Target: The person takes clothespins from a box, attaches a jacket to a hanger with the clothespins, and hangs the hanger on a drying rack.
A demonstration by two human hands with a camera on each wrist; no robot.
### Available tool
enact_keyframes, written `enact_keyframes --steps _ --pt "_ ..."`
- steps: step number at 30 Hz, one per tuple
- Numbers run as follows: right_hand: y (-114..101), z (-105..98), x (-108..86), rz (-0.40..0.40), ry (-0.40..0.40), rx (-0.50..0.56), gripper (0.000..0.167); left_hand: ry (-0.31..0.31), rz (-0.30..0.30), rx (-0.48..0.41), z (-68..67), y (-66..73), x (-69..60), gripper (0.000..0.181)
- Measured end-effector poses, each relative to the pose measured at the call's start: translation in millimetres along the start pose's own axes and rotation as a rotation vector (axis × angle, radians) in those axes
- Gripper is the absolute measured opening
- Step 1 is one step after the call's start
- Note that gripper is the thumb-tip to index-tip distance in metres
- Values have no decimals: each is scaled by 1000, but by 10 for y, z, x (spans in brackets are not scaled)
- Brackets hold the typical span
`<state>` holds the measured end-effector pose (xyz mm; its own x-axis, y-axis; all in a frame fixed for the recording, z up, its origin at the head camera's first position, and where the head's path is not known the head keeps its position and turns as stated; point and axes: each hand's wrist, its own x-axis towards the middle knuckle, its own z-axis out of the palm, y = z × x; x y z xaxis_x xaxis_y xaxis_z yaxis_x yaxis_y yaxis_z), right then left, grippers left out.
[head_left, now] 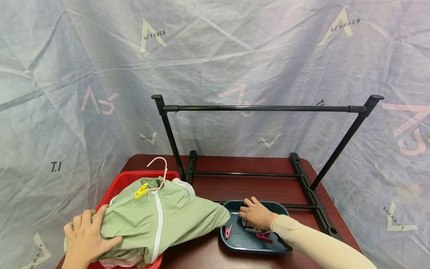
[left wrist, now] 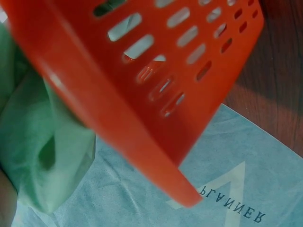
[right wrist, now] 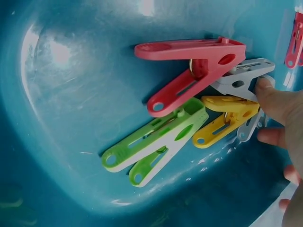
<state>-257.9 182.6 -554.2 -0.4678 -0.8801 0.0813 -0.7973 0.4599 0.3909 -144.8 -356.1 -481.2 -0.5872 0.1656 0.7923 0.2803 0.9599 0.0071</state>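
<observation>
- Left hand (head_left: 89,233) resting on the left side of a pale-green fabric jacket with white zip (head_left: 137,216), fingers spread wide, thumb out to the side
- Jacket heaped on top of a slotted red plastic basket (left wrist: 109,113), right end reaching as far as the left rim of a dark-blue rounded rectangular tray (head_left: 242,239)
- At the collar: hook of a pale-pink hanger (head_left: 165,172) sticking up, with a bright-yellow plastic clip (head_left: 141,191) just beside its base
- Right hand (head_left: 256,213) down inside the tray, fingers loosely bent and partly apart, thumb touching a light-grey plastic clip (right wrist: 227,85); can't tell if pinched or only touched
- Near that thumb, bunched together: red plastic clip (right wrist: 210,66), smaller yellow clip (right wrist: 236,111), lime-green plastic clip (right wrist: 161,139)
- Another red clip (head_left: 228,231) near the tray's left wall
- Behind, on a dark reddish-brown desk (head_left: 228,190): black tubular rack (head_left: 265,108), crossbar level
</observation>
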Motion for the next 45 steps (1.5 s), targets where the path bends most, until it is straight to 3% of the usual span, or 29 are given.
enact_keyframes --steps 8,14,23,30,45 --pt "-2 -78 11 -19 69 -18 31 -10 -1 -5 -7 0 4 113" --pt "-7 -82 15 -41 106 26 26 -28 -11 -11 -11 2 1 113" --pt "-3 -18 10 -32 65 32 22 2 4 -3 -1 6 -4 112" --pt "-2 16 3 -33 79 45 20 -14 -7 2 0 2 -12 112" --pt "-5 -159 18 4 44 84 18 -1 10 7 7 -13 -10 113"
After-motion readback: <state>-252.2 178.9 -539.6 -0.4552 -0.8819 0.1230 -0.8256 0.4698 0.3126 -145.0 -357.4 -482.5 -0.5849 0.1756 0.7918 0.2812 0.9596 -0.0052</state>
